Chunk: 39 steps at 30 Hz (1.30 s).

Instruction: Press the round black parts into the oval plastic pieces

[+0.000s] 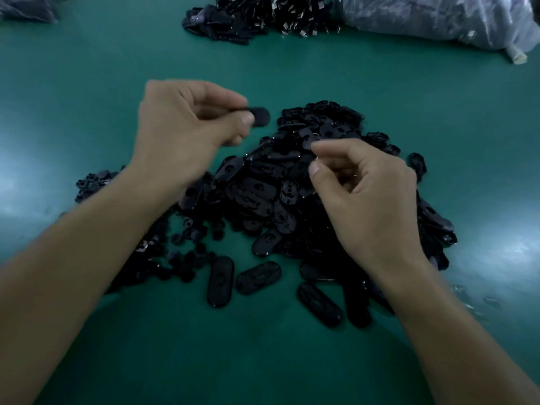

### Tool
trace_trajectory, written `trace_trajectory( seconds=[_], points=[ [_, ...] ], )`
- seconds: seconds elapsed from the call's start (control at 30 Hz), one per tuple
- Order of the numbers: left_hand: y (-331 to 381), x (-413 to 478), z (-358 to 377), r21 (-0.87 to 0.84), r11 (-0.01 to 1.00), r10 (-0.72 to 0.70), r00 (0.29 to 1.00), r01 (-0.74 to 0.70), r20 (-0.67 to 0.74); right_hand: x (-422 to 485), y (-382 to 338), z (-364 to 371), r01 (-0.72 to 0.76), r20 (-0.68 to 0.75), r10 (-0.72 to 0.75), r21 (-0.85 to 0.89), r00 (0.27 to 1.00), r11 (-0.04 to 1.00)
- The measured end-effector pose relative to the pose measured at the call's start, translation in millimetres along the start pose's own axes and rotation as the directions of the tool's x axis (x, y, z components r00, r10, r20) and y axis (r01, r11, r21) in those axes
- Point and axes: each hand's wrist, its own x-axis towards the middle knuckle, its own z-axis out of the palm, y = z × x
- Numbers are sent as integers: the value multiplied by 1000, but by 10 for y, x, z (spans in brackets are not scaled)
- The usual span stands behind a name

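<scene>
progress: we judge most of the pile (pixel 263 185) undone | left hand (pixel 181 130) pinches one oval piece (pixel 261 116) | right hand (pixel 371 200) curled, hold unclear

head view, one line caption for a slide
Left hand pinches an oval plastic piece; right hand hovers over the black parts pile on a green table.

A dull green table top (pixel 292 361) fills nearly the whole view and serves as the work surface. Soft, pale patches of light lie on it at the left and right edges. At the far right a clear plastic bag (pixel 438 19) of dark contents rests on it, a second dark bag (pixel 26 7) sits in the far left corner, and a heap of dark pieces (pixel 263 16) lies between them.
</scene>
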Motion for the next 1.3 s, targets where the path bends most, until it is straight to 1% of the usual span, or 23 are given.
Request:
trace_trajectory(
  seconds=[0.03,0.1,0.17,0.3,0.37,0.43,0.6,0.67,0.77,0.8,0.87,0.93,1.0,1.07,1.13,1.2,1.23,1.3],
  points=[
    [-65,112,-53,3,1000,-21,998,21,-55,0,18,-10,13,-7,-14,-71,1000,997],
    [-204,316,-151,62,996,-48,990,56,-136,9,44,-39,23,12,-21,-178,1000,984],
    [-344,467,-223,157,983,-63,984,90,-168,9,40,-37,37,67,-21,-251,998,967],
    [-549,660,-249,337,931,-93,983,143,-161,-23,-16,-18,72,214,6,-354,977,932],
    [-561,711,-221,412,902,-70,986,127,-151,-31,-32,-13,90,276,28,-405,961,910],
    [-529,739,-180,494,863,-44,989,108,-139,-36,-35,-8,104,298,32,-431,954,896],
    [-451,743,-77,609,786,-46,992,108,-117,-47,-59,15,105,258,4,-407,966,908],
    [-399,725,-39,654,749,-47,993,106,-107,-43,-47,14,97,204,-16,-392,979,915],
    [-302,699,-9,739,662,-63,991,127,-114,-25,-22,10,80,99,-43,-403,994,912],
    [-275,690,-14,741,658,-76,991,136,-114,-21,-19,9,72,55,-54,-387,997,919],
    [-218,647,-34,690,710,-98,990,144,-106,-11,-27,1,51,-38,-65,-302,997,952],
    [-131,546,-36,580,807,-72,994,108,-85,6,-39,-11,9,-96,-24,-149,995,989],
    [7,379,-3,410,910,-55,998,61,-28,34,-49,-26,-60,-94,63,31,994,998],
    [150,182,39,208,977,-63,994,43,91,66,-48,-40,-107,-56,117,153,992,982],
    [257,4,61,29,998,-65,975,60,214,85,-49,-39,-116,-14,122,210,992,971],
    [323,-127,78,-94,990,-75,952,108,298,86,-57,-29,-127,34,123,271,992,954],
    [330,-171,88,-118,985,-78,943,122,322,83,-60,-25,-134,54,123,298,991,945],
    [305,-228,112,-105,989,-60,935,102,349,81,-64,-21,-137,80,117,326,990,935]
  ],
)
